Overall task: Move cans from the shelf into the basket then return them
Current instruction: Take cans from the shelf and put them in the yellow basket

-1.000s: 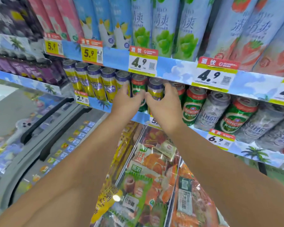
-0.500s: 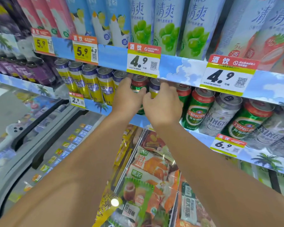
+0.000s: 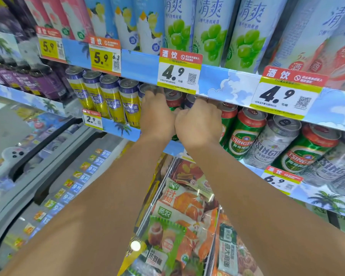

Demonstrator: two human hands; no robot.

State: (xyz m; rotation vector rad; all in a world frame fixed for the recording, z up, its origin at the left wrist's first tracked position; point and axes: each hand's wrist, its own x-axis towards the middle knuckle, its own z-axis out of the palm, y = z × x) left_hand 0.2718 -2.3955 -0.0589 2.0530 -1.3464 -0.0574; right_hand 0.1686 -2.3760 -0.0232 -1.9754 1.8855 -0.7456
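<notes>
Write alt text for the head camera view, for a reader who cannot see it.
Both bare hands reach side by side into a store shelf of upright drink cans: the left hand at the end of a row of yellow cans, the right hand beside green Tsingtao cans. Their fingers go out of sight under a 4.9 price tag. Below, a freezer bin holds packaged food.

Price tag (image 3: 179, 71) reads 4.9; green can (image 3: 245, 134) reads TSINGTAO.

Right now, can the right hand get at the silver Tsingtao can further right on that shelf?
Probably yes. The right hand is at the same shelf level, and the silver Tsingtao can sits at the front edge with nothing before it. Only two green cans lie between, and the hand looks closed on another can.
</notes>
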